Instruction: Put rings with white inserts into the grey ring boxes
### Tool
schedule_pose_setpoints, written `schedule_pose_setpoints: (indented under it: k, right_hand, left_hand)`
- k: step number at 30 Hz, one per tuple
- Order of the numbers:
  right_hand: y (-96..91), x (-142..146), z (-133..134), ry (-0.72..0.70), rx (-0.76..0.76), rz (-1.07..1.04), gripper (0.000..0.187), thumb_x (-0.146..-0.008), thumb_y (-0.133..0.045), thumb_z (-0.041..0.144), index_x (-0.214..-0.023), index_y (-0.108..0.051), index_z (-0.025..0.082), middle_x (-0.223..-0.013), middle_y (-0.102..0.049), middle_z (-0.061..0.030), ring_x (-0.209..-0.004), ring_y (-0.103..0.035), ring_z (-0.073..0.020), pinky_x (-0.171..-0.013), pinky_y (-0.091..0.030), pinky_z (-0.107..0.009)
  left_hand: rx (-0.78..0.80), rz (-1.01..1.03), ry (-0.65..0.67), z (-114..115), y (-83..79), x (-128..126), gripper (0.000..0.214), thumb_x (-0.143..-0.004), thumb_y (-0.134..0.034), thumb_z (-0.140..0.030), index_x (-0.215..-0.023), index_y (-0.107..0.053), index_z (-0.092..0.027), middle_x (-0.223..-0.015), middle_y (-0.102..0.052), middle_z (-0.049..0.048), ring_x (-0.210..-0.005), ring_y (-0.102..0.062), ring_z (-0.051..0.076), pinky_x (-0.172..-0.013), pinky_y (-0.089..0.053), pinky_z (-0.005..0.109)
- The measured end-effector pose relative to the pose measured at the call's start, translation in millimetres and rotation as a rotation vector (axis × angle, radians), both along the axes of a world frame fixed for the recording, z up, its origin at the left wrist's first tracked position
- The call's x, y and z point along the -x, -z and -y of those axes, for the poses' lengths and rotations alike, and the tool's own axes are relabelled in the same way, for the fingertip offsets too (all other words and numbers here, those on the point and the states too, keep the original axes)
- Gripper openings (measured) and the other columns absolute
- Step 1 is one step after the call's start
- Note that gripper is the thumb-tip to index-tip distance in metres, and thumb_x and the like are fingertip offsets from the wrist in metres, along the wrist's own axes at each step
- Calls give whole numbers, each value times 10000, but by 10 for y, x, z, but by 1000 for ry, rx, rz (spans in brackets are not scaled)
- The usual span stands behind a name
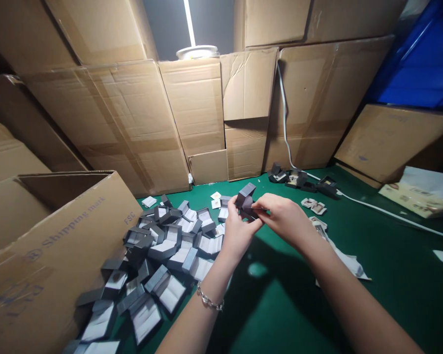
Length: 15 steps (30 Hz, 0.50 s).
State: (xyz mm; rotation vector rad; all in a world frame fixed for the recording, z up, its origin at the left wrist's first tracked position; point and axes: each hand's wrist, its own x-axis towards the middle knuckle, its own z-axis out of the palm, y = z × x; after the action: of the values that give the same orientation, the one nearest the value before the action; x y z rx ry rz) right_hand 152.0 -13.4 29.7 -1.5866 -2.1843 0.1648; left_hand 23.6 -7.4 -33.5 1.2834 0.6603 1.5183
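Both hands, left hand [236, 231] and right hand [282, 216], are pinched on a small grey hinged box [245, 197], held open above the green tabletop [372, 255]. A heap of open grey boxes [162, 255] is seen left, beside a cardboard carton [59, 246].

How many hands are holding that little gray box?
2: the left hand grips the gray box from below and the right hand pinches it from the right. None seem hidden.

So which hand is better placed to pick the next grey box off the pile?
Probably the left hand: the pile of open grey boxes lies directly to its left, while the right hand is farther away. Both hands hold one grey box.
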Motion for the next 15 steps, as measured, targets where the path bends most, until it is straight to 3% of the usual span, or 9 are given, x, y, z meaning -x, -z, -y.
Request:
schedule_pose_setpoints:
  k: [8,15]
  right_hand:
    - [126,0,-119,-183,-45,-148,231,-856,-495,310,-945,-693,233,-997,-559,41,-891,-507,-1,-790,-339,-109]
    - [32,69,-54,-127,56,-451,143,-733,-627,272,-744,-672,137,-862,-561,34,-761,-493,52,-688,-328,-51]
  left_hand:
    - [19,7,14,-61,-1,87,710,-693,-749,-133,-1262,-326,-101,-1161,-468,109,-1059,-488,195,-772,-482,127]
    - [11,8,142,-66,-89,151,824,-659,-809,-145,-1280,-274,-60,-1165,-459,150,-1061,-487,206,-813,-475,138]
